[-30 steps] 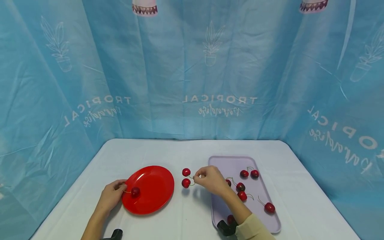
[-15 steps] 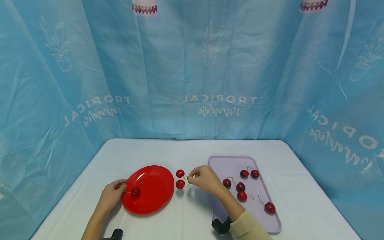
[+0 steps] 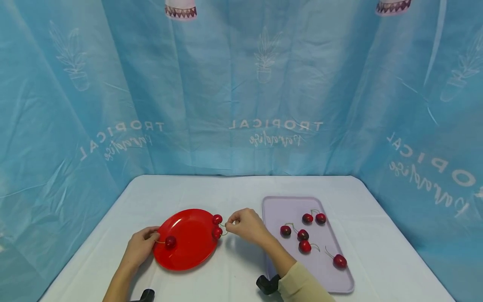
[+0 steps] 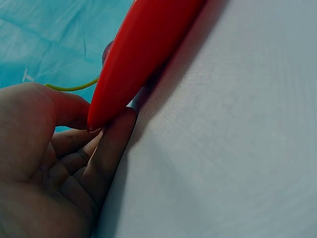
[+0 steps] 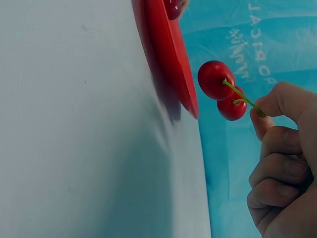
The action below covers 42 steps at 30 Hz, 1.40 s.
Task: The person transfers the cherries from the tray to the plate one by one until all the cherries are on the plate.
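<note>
My left hand (image 3: 141, 247) pinches the left rim of a red plate (image 3: 192, 247); in the left wrist view the thumb (image 4: 74, 110) lies over the rim with fingers beneath. A dark red cherry (image 3: 170, 241) sits on the plate near that thumb, its stem reaching toward the hand. My right hand (image 3: 247, 226) pinches the joined green stems of a pair of bright red cherries (image 5: 216, 80) between thumb and forefinger. In the head view the pair (image 3: 216, 233) overlaps the plate's right rim; the right wrist view shows it held above the plate's level.
A pale purple tray (image 3: 279, 205) stands to the right, partly under my right forearm. Several cherries (image 3: 305, 246) with stems lie in it, some joined in pairs. White cloth (image 3: 234, 188) covers the table, and a blue printed curtain (image 3: 241, 92) hangs round it.
My right hand has moved left with the cherry pair, from the gap between tray and plate to the plate's right rim. The left hand and plate have stayed put.
</note>
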Available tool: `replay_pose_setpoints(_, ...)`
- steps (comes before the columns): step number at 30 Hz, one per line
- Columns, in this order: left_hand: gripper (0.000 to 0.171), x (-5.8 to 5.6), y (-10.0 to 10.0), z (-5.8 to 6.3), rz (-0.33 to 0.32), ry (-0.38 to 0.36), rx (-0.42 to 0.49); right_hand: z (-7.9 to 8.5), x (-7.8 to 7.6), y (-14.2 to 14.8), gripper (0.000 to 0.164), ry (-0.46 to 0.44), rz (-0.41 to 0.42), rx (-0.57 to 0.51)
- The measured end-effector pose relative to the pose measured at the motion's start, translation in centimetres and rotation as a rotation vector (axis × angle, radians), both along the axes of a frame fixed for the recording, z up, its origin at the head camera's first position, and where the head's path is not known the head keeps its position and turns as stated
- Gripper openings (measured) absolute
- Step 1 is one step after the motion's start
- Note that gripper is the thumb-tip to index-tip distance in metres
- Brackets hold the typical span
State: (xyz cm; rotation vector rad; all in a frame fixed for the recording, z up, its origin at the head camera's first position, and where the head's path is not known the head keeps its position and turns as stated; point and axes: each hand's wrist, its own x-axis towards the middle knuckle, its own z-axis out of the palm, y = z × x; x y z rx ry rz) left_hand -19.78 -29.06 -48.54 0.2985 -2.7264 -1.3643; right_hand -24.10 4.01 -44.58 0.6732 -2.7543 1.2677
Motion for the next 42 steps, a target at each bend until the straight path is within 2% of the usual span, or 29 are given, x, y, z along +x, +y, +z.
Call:
replay_pose_setpoints(12, 0.042, -0.1, 0.1, 0.2, 0.008, -0.015, 0.002, -0.5, -0.5, -1.8, 0.011, -0.063, -0.013, -0.015)
replay_pose_setpoints(32, 0.040, -0.1, -0.1, 0.0, 0.017, -0.010, -0.023, -0.3, -0.4, -4.0, 0.009, -0.083, 0.011, 0.038)
replay_pose_setpoints(42, 0.041, 0.2, 0.4, 0.5, 0.018, -0.008, -0.012, -0.6, -0.2, -5.1, 0.011, -0.106, 0.038, 0.021)
